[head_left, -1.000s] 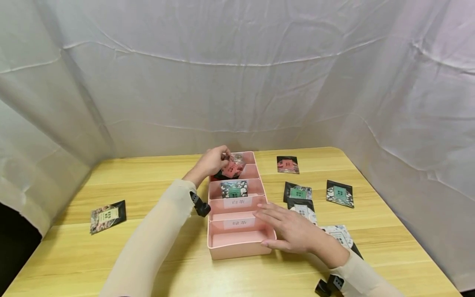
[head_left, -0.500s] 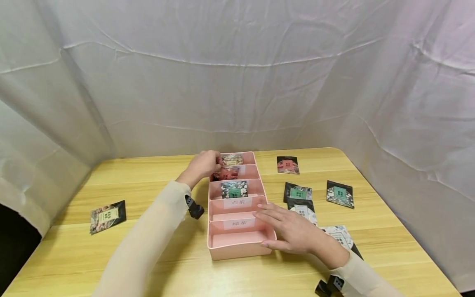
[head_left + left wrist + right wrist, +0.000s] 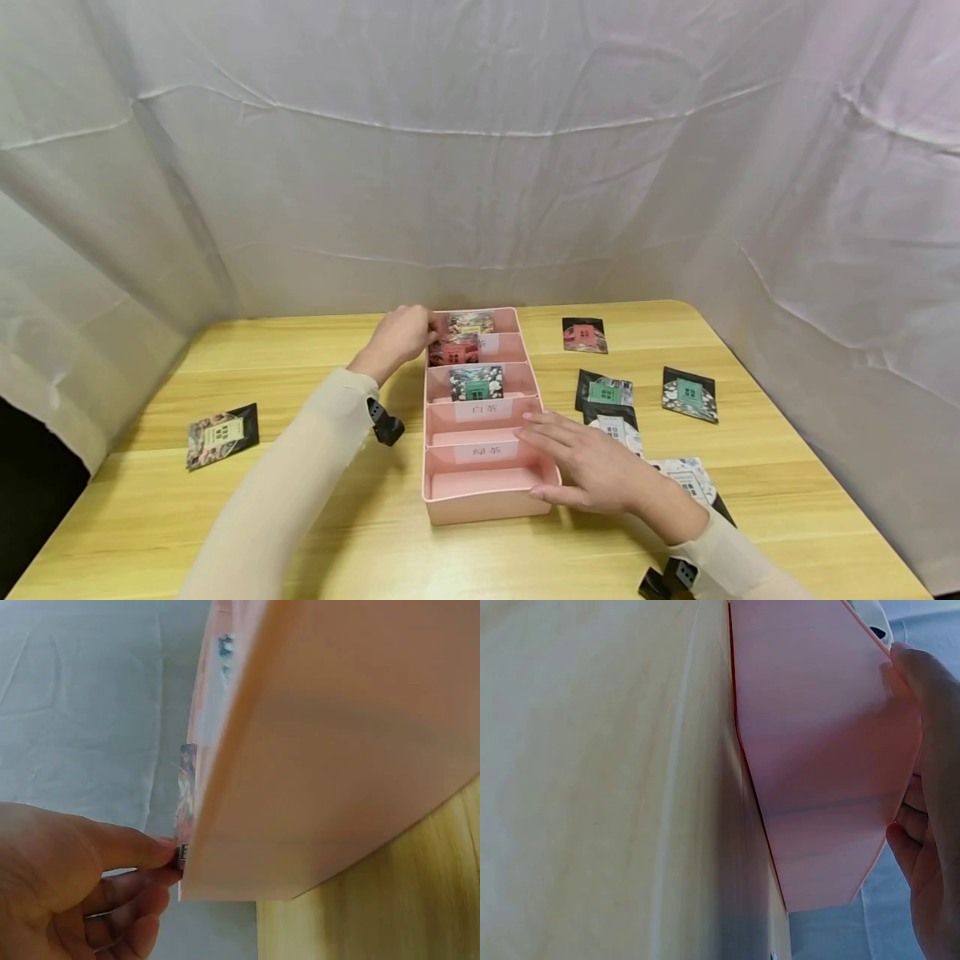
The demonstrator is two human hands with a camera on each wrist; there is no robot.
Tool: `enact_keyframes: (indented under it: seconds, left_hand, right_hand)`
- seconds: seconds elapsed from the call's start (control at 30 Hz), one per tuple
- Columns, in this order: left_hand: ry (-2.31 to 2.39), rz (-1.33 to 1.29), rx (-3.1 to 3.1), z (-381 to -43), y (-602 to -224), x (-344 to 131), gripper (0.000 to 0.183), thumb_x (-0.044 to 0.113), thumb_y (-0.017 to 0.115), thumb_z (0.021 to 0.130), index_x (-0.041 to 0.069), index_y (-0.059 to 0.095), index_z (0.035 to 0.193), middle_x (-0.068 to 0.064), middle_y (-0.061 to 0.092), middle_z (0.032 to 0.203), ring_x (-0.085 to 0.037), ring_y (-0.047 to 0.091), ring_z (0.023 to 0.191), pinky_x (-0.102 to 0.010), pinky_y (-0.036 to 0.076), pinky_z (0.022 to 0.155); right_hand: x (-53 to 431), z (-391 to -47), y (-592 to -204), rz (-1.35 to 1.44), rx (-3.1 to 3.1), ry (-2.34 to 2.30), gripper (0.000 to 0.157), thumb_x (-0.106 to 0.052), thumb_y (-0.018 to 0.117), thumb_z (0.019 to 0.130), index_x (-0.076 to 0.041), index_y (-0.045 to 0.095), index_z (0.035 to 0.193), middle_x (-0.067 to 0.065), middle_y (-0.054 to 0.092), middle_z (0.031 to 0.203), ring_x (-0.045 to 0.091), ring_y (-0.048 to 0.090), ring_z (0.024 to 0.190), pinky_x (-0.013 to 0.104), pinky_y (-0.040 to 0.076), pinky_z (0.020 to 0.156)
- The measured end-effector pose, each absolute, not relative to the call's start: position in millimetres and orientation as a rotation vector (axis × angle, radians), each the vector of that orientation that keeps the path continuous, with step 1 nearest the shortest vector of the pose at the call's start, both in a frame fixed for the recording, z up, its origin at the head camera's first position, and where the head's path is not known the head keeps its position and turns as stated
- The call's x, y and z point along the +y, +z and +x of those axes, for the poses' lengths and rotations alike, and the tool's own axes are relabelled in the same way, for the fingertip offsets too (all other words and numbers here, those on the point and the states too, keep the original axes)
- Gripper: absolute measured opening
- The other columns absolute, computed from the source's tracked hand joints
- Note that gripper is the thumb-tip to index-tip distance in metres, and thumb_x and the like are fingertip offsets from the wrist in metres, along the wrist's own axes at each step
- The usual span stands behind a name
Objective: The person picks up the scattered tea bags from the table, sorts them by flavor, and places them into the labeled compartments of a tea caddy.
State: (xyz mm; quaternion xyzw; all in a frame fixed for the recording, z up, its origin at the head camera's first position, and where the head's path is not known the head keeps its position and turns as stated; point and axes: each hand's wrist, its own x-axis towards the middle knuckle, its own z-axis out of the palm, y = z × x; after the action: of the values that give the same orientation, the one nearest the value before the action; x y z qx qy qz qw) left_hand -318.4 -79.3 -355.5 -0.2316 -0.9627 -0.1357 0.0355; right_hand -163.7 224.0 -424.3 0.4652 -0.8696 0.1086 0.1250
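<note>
A long pink divided box (image 3: 491,507) stands on the table, with paper labels on some dividers. At its far left side my left hand (image 3: 402,337) pinches the edge of a red-labelled tea sachet (image 3: 454,352) between thumb and fingers. That sachet stands in the second compartment from the back; its corner (image 3: 184,787) shows above the rim in the left wrist view. My right hand (image 3: 592,468) rests on the near right rim, fingers extended over it. A yellow-labelled sachet (image 3: 470,322) sits in the rearmost compartment, a green-labelled one (image 3: 476,384) in the third.
Right of the box lie a red-labelled sachet (image 3: 584,335), green-labelled sachets (image 3: 689,394) and white-labelled ones (image 3: 686,477), some overlapping. A yellow-labelled sachet (image 3: 222,435) lies far left. White cloth (image 3: 480,208) hangs behind the table.
My left hand has moved left and slightly down, bringing the red-labelled sachet from a tilt above the box to upright in the second compartment. My right hand has stayed on the rim.
</note>
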Motion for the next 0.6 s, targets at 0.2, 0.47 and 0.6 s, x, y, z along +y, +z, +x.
enact_keyframes:
  seconds: [0.2,0.47,0.6]
  left_hand:
    - [-0.449,-0.754,-2.958,-319.0,-357.4,-78.1,0.018,0.002,0.061,0.092,0.014,0.075,0.092,-0.004,0.071,0.094,-0.027,0.063,0.085,-0.041,0.052,0.075]
    - [-0.457,-0.777,-2.98,-320.3,-360.0,-78.4,0.017,0.003,0.06,0.094,0.011,0.075,0.096,-0.006,0.072,0.101,-0.027,0.064,0.092,-0.042,0.051,0.085]
    - [-0.487,-0.733,-2.98,-319.7,-360.8,-78.0,0.014,0.009,0.063,0.095,0.012,0.076,0.098,-0.006,0.072,0.105,-0.028,0.064,0.098,-0.043,0.05,0.09]
  right_hand:
    - [223.8,-162.9,-424.5,1.359,-2.538,0.312,0.068,-0.057,0.051,0.096,-0.011,0.047,0.145,0.01,0.043,0.15,0.027,0.039,0.138,0.046,0.04,0.107]
    - [223.6,-163.7,-423.9,1.357,-2.551,0.316,0.067,-0.057,0.051,0.096,-0.014,0.046,0.147,0.009,0.043,0.151,0.026,0.037,0.139,0.047,0.04,0.108]
    - [223.8,-164.1,-423.6,1.361,-2.546,0.32,0.067,-0.057,0.051,0.096,-0.013,0.045,0.147,0.01,0.043,0.151,0.026,0.037,0.139,0.047,0.039,0.108]
